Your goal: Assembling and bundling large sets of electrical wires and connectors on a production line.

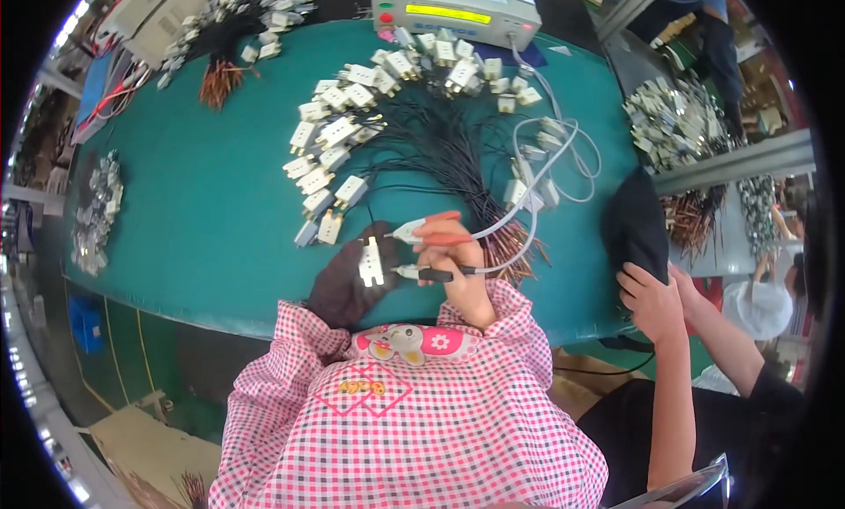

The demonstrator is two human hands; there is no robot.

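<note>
My left hand (pixel 339 285), in a dark glove, is closed on a small white plug (pixel 371 264) with metal pins. A thin black cable leads from near the glove toward the bundle. My bare right hand (pixel 466 285) grips two test clips, a red alligator clip (pixel 437 229) above and a black one (pixel 431 273) below. Their metal tips point left at the plug and lie at or very near its right side; whether they touch I cannot tell. Grey leads (pixel 524 212) run from the clips. Beyond my hands lies a fanned bundle of white plugs (pixel 339 135) on black cables (pixel 444 148).
A tester with a lit yellow display (pixel 449 14) stands at the back of the green mat (pixel 194 183). Stripped copper ends (pixel 510 249) lie beside my right hand. More plugs (pixel 97 214) sit far left. At right, another person's hands (pixel 651 302) touch a dark cloth item (pixel 638 227).
</note>
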